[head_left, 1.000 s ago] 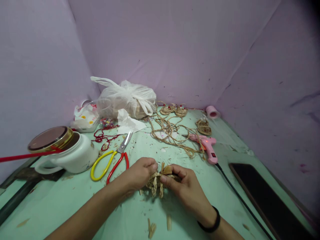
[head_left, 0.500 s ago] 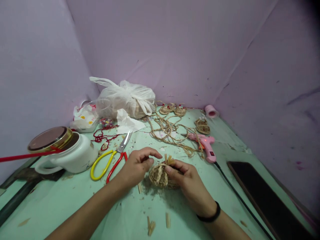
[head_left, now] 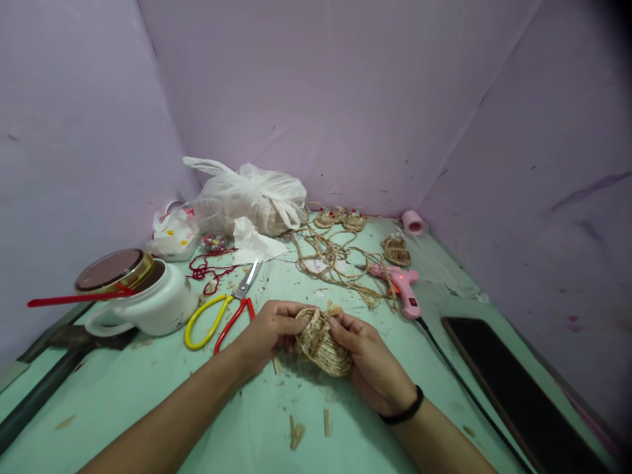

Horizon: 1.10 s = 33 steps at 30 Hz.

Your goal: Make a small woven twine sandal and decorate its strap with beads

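Observation:
A small slipper of coiled, braided straw rope (head_left: 326, 352) is held between both hands, just above the table. My left hand (head_left: 271, 329) is closed on its left end, thumb on top and fingers behind. My right hand (head_left: 372, 352) pinches the right side of the strap, beside a tuft of frayed straw ends (head_left: 334, 308). The fingertips behind the slipper are partly hidden. Left of my left hand lie scissors (head_left: 241, 289) with one yellow and one red handle, blades apart. Short straw scraps (head_left: 296, 434) are scattered in front of the slipper.
A pink glue gun (head_left: 402, 286) with a black cord and a dark phone (head_left: 513, 395) lie right. Tangled straw cord (head_left: 330, 253), small woven slippers (head_left: 353, 220) and a white plastic bag (head_left: 257, 191) sit behind. Left are a white mug (head_left: 165, 303) and a hammer (head_left: 59, 355).
My left hand, apart from the slipper before, has closed on its left end. The slipper has turned so more of its coiled surface faces me. My right hand keeps its hold.

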Available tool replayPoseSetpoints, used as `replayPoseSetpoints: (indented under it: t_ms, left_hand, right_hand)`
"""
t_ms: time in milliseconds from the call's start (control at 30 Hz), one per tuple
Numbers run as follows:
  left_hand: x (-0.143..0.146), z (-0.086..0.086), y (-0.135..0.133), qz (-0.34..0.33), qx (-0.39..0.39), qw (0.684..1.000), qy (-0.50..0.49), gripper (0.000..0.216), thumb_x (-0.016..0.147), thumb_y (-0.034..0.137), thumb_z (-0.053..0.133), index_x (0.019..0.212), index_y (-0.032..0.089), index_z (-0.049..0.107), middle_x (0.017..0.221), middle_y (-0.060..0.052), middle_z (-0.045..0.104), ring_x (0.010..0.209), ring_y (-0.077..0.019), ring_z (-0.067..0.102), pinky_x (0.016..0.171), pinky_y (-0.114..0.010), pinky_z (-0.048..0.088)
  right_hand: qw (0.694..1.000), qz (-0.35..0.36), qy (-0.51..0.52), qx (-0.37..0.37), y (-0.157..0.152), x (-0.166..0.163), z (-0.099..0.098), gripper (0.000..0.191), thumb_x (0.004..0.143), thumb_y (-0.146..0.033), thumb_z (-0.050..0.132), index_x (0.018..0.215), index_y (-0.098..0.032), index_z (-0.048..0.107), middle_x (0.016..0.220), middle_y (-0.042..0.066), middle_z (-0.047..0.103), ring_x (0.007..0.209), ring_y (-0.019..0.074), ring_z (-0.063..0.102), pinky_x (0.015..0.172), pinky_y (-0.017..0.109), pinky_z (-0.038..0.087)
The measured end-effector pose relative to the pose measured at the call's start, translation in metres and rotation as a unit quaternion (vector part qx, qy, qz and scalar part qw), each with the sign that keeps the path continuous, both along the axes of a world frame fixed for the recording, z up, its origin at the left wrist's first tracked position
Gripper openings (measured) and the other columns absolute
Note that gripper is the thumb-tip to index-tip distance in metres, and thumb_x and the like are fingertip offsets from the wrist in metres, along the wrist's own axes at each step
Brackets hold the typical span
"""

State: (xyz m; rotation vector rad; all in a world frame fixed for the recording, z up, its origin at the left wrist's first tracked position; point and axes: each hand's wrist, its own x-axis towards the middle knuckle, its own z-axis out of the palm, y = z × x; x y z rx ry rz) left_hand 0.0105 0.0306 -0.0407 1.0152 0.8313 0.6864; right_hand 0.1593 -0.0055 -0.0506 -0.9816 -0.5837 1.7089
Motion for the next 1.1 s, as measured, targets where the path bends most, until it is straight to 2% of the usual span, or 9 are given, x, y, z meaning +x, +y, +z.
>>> replayPoseSetpoints:
  t_ms: [233, 367, 533, 633, 733, 800, 933, 1000, 1100]
  left_hand:
    - [0.009, -0.001, 0.001, 0.060, -0.007, 0.998, 0.013, 0.020, 0.060, 0.025, 0.062, 0.069, 0.009, 0.068, 0.047, 0.002, 0.053, 0.038, -0.0050, 0.034, 0.037, -0.019, 0.018]
    - [0.006, 0.001, 0.003, 0.073, -0.006, 0.997, 0.015, 0.013, 0.057, 0.021, 0.060, 0.061, 0.010, 0.066, 0.048, 0.001, 0.056, 0.043, -0.0079, 0.043, 0.042, -0.019, 0.029]
    - [0.001, 0.004, 0.003, 0.067, -0.005, 0.997, 0.030, 0.017, 0.060, 0.023, 0.060, 0.065, 0.010, 0.067, 0.051, 0.000, 0.059, 0.045, -0.0095, 0.046, 0.045, -0.020, 0.032]
    - [0.001, 0.004, 0.002, 0.060, -0.009, 0.997, 0.041, 0.016, 0.060, 0.024, 0.060, 0.062, 0.010, 0.066, 0.049, 0.000, 0.057, 0.044, -0.0095, 0.045, 0.045, -0.021, 0.032]
    - [0.001, 0.002, 0.002, 0.055, -0.010, 0.997, 0.052, 0.015, 0.059, 0.023, 0.060, 0.061, 0.009, 0.065, 0.049, -0.001, 0.057, 0.045, -0.0105, 0.046, 0.046, -0.022, 0.034]
    - [0.002, 0.003, 0.001, 0.052, -0.004, 0.997, 0.058, 0.015, 0.059, 0.023, 0.060, 0.062, 0.009, 0.065, 0.051, -0.002, 0.059, 0.047, -0.0120, 0.049, 0.048, -0.023, 0.036]
    - [0.001, 0.009, -0.005, 0.052, 0.046, 0.996, 0.058, 0.019, 0.064, 0.027, 0.061, 0.073, 0.011, 0.068, 0.063, -0.004, 0.063, 0.059, -0.0155, 0.054, 0.059, -0.026, 0.041]
    - [0.000, 0.014, -0.011, 0.044, 0.142, 0.986, 0.080, 0.020, 0.068, 0.026, 0.061, 0.079, 0.013, 0.069, 0.072, -0.005, 0.064, 0.070, -0.0174, 0.056, 0.067, -0.027, 0.041]
    - [-0.004, 0.018, -0.016, 0.027, 0.320, 0.938, 0.132, 0.021, 0.075, 0.024, 0.055, 0.086, 0.014, 0.070, 0.082, -0.007, 0.064, 0.080, -0.0190, 0.056, 0.074, -0.027, 0.040]
  right_hand:
    - [0.999, -0.033, -0.023, 0.025, -0.007, -0.012, -0.002, 0.028, 0.059, -0.036, 0.074, 0.075, -0.015, 0.063, 0.074, 0.005, 0.068, 0.075, 0.0213, 0.062, 0.065, 0.031, 0.046]
    - [0.985, -0.075, -0.151, 0.045, -0.005, -0.003, -0.004, 0.035, 0.059, -0.036, 0.071, 0.087, -0.015, 0.062, 0.087, 0.008, 0.066, 0.082, 0.0225, 0.059, 0.068, 0.033, 0.046]
    - [0.891, -0.120, -0.402, 0.171, 0.000, 0.016, 0.000, 0.028, 0.068, -0.035, 0.060, 0.090, -0.018, 0.060, 0.099, 0.009, 0.062, 0.068, 0.0165, 0.053, 0.055, 0.029, 0.042]
    - [0.861, -0.184, -0.424, 0.211, -0.001, 0.019, 0.003, 0.018, 0.071, -0.031, 0.059, 0.082, -0.020, 0.050, 0.099, 0.007, 0.060, 0.056, 0.0114, 0.048, 0.048, 0.026, 0.040]
    - [0.827, -0.297, -0.418, 0.230, -0.002, 0.020, 0.006, 0.027, 0.072, -0.030, 0.061, 0.093, -0.022, 0.046, 0.105, 0.006, 0.056, 0.057, 0.0108, 0.048, 0.047, 0.025, 0.042]
    - [0.829, -0.268, -0.427, 0.242, -0.002, 0.020, 0.008, 0.028, 0.075, -0.031, 0.059, 0.099, -0.022, 0.050, 0.095, 0.005, 0.059, 0.055, 0.0114, 0.048, 0.048, 0.026, 0.042]
    - [0.890, -0.081, -0.389, 0.223, -0.004, 0.016, 0.009, 0.022, 0.079, -0.034, 0.054, 0.095, -0.019, 0.056, 0.086, 0.006, 0.062, 0.062, 0.0146, 0.054, 0.054, 0.028, 0.045]
    - [0.902, -0.047, -0.370, 0.216, -0.005, 0.014, 0.011, 0.023, 0.076, -0.034, 0.057, 0.094, -0.019, 0.057, 0.092, 0.007, 0.063, 0.072, 0.0172, 0.057, 0.059, 0.028, 0.047]
    - [0.899, -0.038, -0.369, 0.233, -0.007, 0.013, 0.015, 0.021, 0.075, -0.033, 0.060, 0.090, -0.019, 0.058, 0.089, 0.006, 0.063, 0.074, 0.0172, 0.057, 0.060, 0.027, 0.047]
